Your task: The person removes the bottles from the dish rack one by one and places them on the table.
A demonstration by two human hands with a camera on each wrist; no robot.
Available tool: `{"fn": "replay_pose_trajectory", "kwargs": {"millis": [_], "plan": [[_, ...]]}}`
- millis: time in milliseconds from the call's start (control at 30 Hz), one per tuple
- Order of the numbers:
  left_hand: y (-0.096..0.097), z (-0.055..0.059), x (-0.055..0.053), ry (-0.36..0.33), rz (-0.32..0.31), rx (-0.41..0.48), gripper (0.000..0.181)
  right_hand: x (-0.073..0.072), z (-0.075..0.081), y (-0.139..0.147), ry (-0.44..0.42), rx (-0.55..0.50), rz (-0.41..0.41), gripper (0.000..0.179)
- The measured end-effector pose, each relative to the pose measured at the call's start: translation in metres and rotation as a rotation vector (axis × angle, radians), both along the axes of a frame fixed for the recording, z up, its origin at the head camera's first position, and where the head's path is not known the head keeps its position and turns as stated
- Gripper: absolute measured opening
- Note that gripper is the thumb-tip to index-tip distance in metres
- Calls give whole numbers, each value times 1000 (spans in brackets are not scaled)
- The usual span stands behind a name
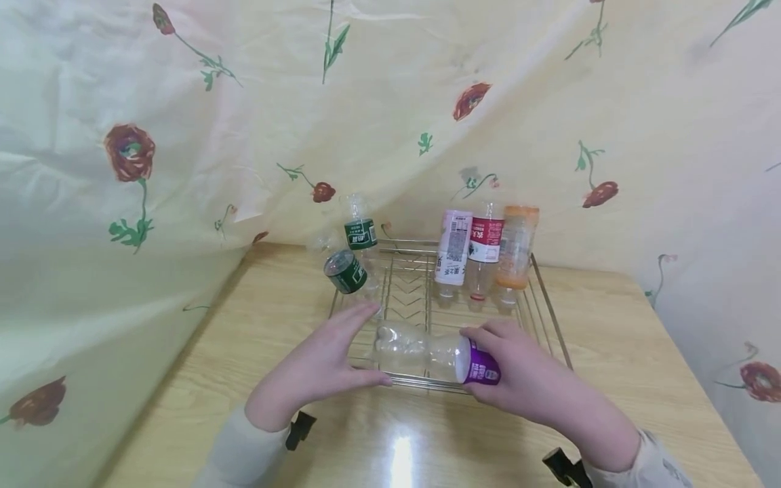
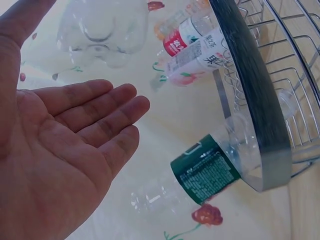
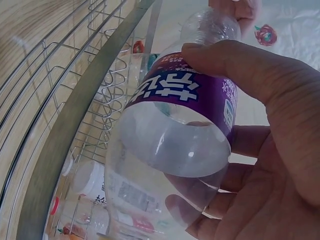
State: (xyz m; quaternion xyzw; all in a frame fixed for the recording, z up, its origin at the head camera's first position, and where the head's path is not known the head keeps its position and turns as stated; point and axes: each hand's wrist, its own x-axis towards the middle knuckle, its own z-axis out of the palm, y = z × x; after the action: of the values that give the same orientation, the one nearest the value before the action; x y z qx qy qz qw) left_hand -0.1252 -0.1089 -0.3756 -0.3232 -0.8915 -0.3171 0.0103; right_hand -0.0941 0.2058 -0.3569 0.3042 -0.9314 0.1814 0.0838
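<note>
My right hand [image 1: 518, 369] grips a clear plastic bottle with a purple label [image 1: 482, 366], which lies sideways above the front of a wire rack [image 1: 552, 313]. In the right wrist view, the thumb and fingers wrap round this bottle [image 3: 170, 145] at its label. At the other end of the bottle is my left hand [image 1: 320, 359], thumb and fingers spread apart. The left wrist view shows that palm [image 2: 65, 145] holding nothing, with the clear bottle end beyond its fingers.
Clear bottles with green labels [image 1: 361, 234] are at the rack's left side. On its right stand a pink-and-white bottle [image 1: 453, 247], a red-labelled bottle [image 1: 486, 240] and an orange-tinted bottle [image 1: 517, 247], caps down. A flowered cloth [image 1: 378, 102] hangs behind the wooden table [image 1: 634, 352].
</note>
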Motion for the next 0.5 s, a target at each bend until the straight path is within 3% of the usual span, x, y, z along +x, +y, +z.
{"fn": "replay_pose_trajectory", "kwargs": {"millis": [500], "plan": [[20, 10, 1, 46, -42, -87, 101, -3, 0, -9, 9, 53, -11, 69]]}}
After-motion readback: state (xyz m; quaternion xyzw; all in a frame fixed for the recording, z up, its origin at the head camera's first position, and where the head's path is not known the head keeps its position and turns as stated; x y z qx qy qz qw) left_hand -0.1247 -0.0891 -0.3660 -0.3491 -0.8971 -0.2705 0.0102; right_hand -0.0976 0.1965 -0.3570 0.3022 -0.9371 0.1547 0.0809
